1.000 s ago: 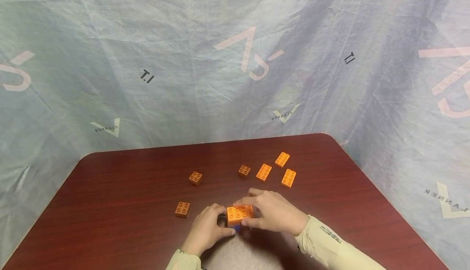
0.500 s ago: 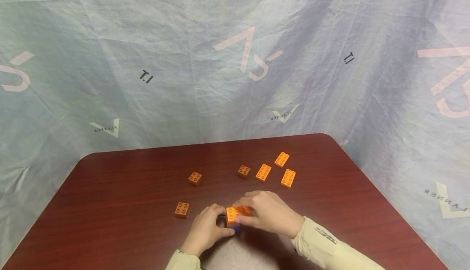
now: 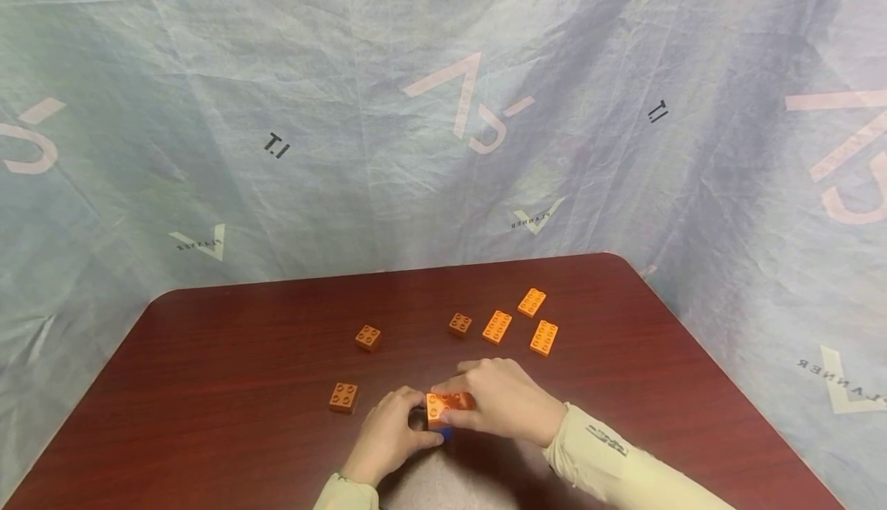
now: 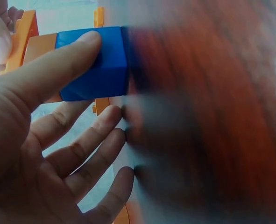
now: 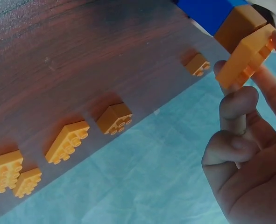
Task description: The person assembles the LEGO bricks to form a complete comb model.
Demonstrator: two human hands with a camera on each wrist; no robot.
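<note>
A small stack of building bricks stands at the table's near edge: a blue block (image 4: 112,56) below, a brownish-orange brick (image 4: 40,45) in the middle, a thin bright orange brick (image 5: 243,53) on top. With thumb and index finger my left hand (image 3: 391,429) pinches the blue block; its other fingers are spread, tips down at the tabletop. From the right, my right hand (image 3: 509,402) grips the orange brick by its long sides, covering much of its studded top in the head view. The orange brick overhangs the brick under it toward the right.
Beyond the hands on the dark red table (image 3: 242,356) lie three orange eight-stud bricks, one of them the front right brick (image 3: 543,337). Three brown four-stud bricks lie farther left, including the nearest brown brick (image 3: 343,397). A printed cloth (image 3: 374,148) hangs behind.
My right hand has slid slightly left along the orange brick, so its fingers cover more of the studs. My left hand has stayed in place on the blue block.
</note>
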